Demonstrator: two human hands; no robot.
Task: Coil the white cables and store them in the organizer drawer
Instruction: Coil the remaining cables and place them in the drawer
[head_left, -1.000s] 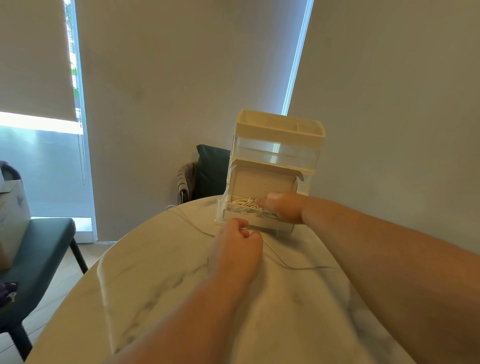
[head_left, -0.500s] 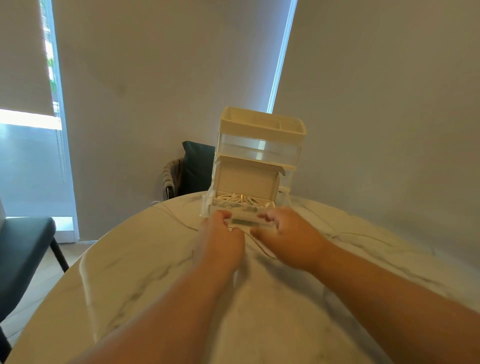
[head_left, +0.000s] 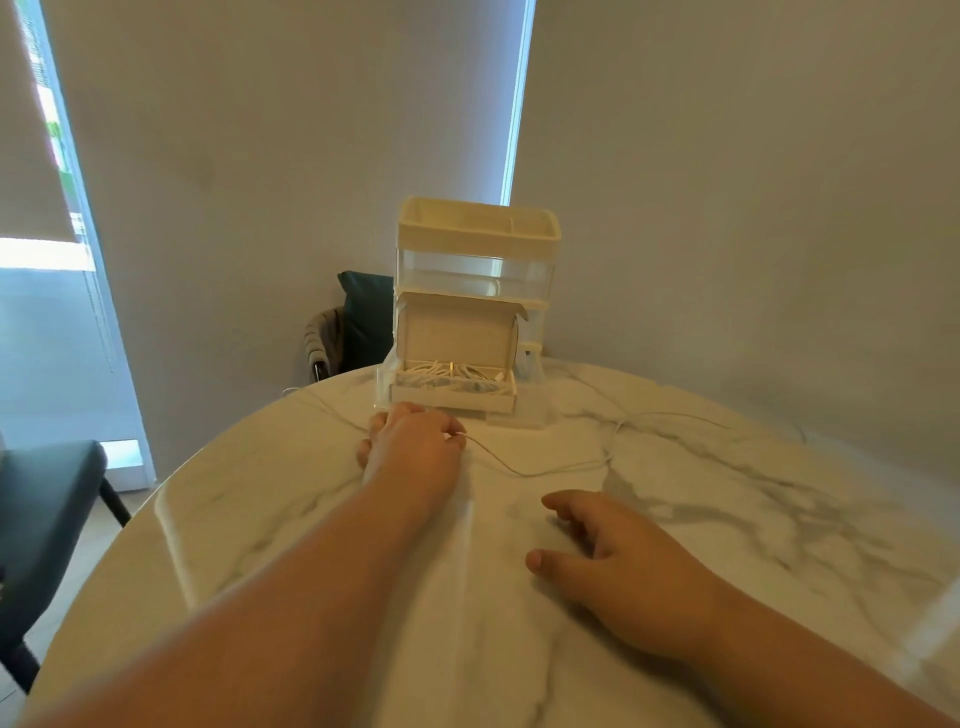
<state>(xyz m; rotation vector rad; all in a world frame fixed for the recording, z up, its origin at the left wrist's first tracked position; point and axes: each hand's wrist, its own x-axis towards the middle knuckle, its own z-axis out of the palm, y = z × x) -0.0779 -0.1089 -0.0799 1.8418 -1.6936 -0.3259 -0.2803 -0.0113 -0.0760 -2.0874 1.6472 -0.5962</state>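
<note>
A cream organizer (head_left: 478, 244) stands at the far side of the round marble table (head_left: 753, 519). Its bottom drawer (head_left: 452, 397) is pulled out, with a bundle of coiled white cables (head_left: 452, 376) lying inside. A loose white cable (head_left: 545, 470) runs across the table to the right and back toward the far edge. My left hand (head_left: 410, 447) rests just in front of the drawer and pinches one end of that cable. My right hand (head_left: 618, 566) hovers low over the table nearer to me, fingers loosely curled, holding nothing.
A dark chair (head_left: 41, 525) stands at the left of the table. Another chair with a dark cushion (head_left: 363, 322) sits behind the table by the wall. A second thin cable (head_left: 322, 405) trails off the table's far left edge.
My right hand has left the drawer front and drawn back toward me over the table. My left hand stays by the drawer, holding the cable end.
</note>
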